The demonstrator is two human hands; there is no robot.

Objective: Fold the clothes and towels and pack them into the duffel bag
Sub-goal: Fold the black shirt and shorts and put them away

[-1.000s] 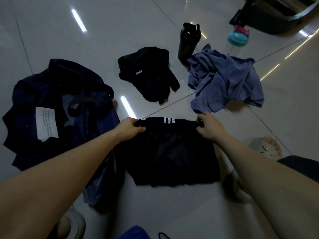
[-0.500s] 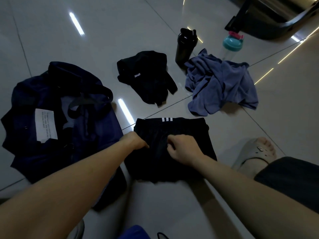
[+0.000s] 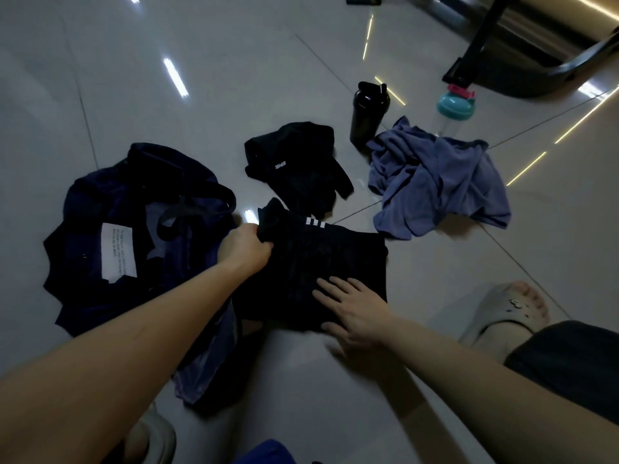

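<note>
Black shorts with three white stripes (image 3: 328,259) lie on the tiled floor in front of me. My left hand (image 3: 246,247) grips their left waistband corner and lifts it. My right hand (image 3: 351,308) presses flat with straight fingers on the lower right part of the shorts. The dark blue duffel bag (image 3: 110,209) lies open at the left, a white label inside. A crumpled black garment (image 3: 298,165) lies beyond the shorts. A crumpled blue-grey towel (image 3: 435,182) lies at the right.
A black shaker bottle (image 3: 368,112) and a clear bottle with a teal lid (image 3: 454,108) stand behind the towel. A dark machine base (image 3: 522,68) fills the far right. My foot in a grey slipper (image 3: 502,313) rests at the right.
Both hands left the waistband's two ends. The left hand now lifts the left corner of the shorts, and the right hand has opened flat on the lower part of the shorts.
</note>
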